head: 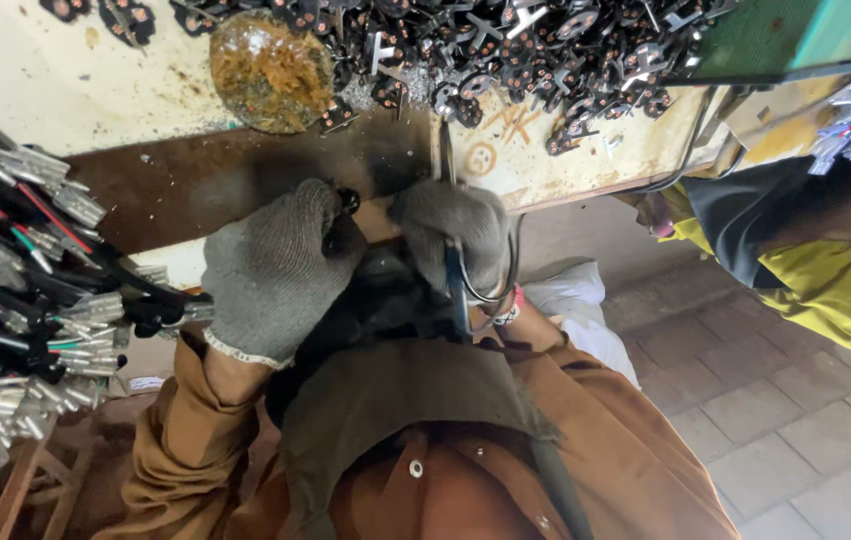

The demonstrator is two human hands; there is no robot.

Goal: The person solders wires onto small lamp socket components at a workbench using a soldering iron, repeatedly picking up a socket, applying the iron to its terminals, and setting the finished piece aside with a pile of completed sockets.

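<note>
Head view shows us a small black connector piece (347, 200) pinched at the fingertips of our left hand (270, 270), which wears a grey knitted glove and is closed around it. The piece sits at the table edge, at about one o'clock from the left palm and just to nine o'clock of our right hand (450, 235), so the left hand is the nearer one and already has it. We cannot make out its long axis; too little of it shows.

Our right hand, gloved the same way, is closed on a thin dark metal hand tool with wire loop handles (460, 285). The tool's long axis runs twelve to six o'clock, its slim tip (442, 150) rising toward twelve o'clock over the table, just beside the piece.

Beyond, on the worn cream-painted table (55, 90), a loose heap of small black and silver metal parts (505, 50) spreads at twelve o'clock, well apart from both hands. A round rusty disc (270, 70) lies at eleven o'clock. At nine o'clock hang bundles of black cables with silver crimped ends (35, 300). At three o'clock we see another person's yellow sleeve (825, 290).
</note>
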